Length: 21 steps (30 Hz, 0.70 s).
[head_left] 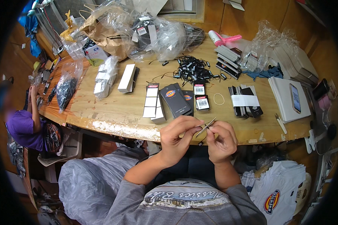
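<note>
Above the table's front edge, thin hang tags (pixel 205 128) are seen almost edge-on between my two hands. My left hand (pixel 176 138) pinches them from one side with thumb and forefinger. My right hand (pixel 222 140) is closed on their other side, its fingertips close to the left ones. A small dark piece hangs just below. Just beyond lie dark printed hang tags (pixel 174 100), a stack of white-panelled tags (pixel 151 102) and small barcode tags (pixel 202 103). A tangled heap of black tag strings (pixel 193 69) sits farther back.
A rubber band (pixel 218 99) and a banded bundle of black tags (pixel 245 100) lie to the right, near a phone (pixel 295 98) on white boxes. Plastic bags (pixel 165 39) crowd the back. A person in purple (pixel 24 122) works at far left.
</note>
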Tool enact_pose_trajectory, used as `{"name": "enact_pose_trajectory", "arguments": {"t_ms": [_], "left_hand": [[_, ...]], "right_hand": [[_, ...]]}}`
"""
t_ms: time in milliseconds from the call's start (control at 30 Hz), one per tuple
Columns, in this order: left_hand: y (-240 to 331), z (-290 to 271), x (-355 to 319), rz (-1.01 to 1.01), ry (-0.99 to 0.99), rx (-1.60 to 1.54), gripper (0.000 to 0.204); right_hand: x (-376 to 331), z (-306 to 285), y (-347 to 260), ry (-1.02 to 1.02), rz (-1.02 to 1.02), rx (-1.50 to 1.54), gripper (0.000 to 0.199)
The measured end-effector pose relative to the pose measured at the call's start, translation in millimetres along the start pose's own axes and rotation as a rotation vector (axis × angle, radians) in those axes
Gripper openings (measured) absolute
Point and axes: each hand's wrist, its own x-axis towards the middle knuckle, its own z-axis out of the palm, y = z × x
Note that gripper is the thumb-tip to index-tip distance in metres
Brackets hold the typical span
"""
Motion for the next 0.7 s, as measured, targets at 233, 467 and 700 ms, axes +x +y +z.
{"name": "enact_pose_trajectory", "arguments": {"t_ms": [233, 467, 700], "left_hand": [[9, -1, -4, 0.065, -0.093, 0.08, 0.028], [0, -4, 0, 0.39, -0.115, 0.299, 0.034], [4, -1, 1, 0.32, -0.167, 0.373, 0.033]], "right_hand": [[-1, -4, -6, -0.01, 0.059, -0.047, 0.019], [12, -8, -12, -0.108, -0.115, -0.226, 0.021], [14, -21, -8, -0.279, -0.307, -0.443, 0.021]]}}
